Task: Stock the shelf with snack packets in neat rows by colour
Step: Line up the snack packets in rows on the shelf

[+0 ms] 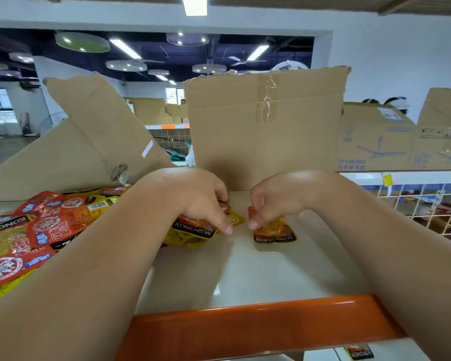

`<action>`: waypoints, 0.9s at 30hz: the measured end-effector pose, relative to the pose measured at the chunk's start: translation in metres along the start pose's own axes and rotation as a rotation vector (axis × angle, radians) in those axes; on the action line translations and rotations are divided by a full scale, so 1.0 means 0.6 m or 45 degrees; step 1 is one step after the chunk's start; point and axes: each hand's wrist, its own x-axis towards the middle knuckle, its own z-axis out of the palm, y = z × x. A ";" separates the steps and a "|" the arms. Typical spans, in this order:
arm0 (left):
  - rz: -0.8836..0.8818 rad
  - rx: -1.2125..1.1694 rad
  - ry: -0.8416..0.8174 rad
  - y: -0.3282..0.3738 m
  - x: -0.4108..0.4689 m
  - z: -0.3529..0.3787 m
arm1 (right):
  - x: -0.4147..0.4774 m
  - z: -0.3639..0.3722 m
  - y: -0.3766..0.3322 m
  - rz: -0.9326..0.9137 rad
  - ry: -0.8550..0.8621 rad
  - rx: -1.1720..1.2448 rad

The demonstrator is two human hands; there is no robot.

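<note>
Forearms reach in from both lower corners of the head view, wrists bent down over the white shelf. Knuckles up, the left hand curls its fingers round a small stack of yellow packets that juts out beneath the palm; its index tip touches the shelf. Just beside it but apart, the right hand pinches the top edge of a red packet between thumb and curled fingers. That packet lies flat on the shelf below the fingertips. A loose heap of packets sprawls left of the left wrist. Cardboard stands beyond the knuckles.
</note>
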 end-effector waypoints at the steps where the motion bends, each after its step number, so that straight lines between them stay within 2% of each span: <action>1: 0.031 0.009 0.008 0.003 -0.001 0.000 | 0.001 0.000 -0.004 -0.048 0.018 -0.030; 3: 0.073 0.007 0.040 0.004 -0.002 -0.001 | -0.003 -0.004 -0.005 -0.101 0.056 -0.054; 8: -0.035 0.014 -0.007 0.001 -0.007 -0.008 | -0.001 -0.003 0.005 0.021 0.034 -0.079; 11: -0.023 0.049 -0.013 0.001 -0.006 -0.008 | 0.003 -0.003 0.005 0.035 0.039 -0.091; 16: 0.042 0.042 0.042 0.003 -0.003 -0.004 | -0.009 -0.009 0.009 0.122 -0.006 0.054; 20: 0.068 -0.035 0.135 0.008 -0.002 0.002 | -0.024 -0.015 0.008 0.181 -0.016 0.018; 24: 0.136 -0.038 0.271 0.035 -0.006 0.002 | -0.065 -0.021 0.020 0.200 0.136 -0.113; 27: 0.214 -0.164 0.354 0.062 -0.015 -0.012 | -0.111 -0.018 0.063 0.213 0.348 0.058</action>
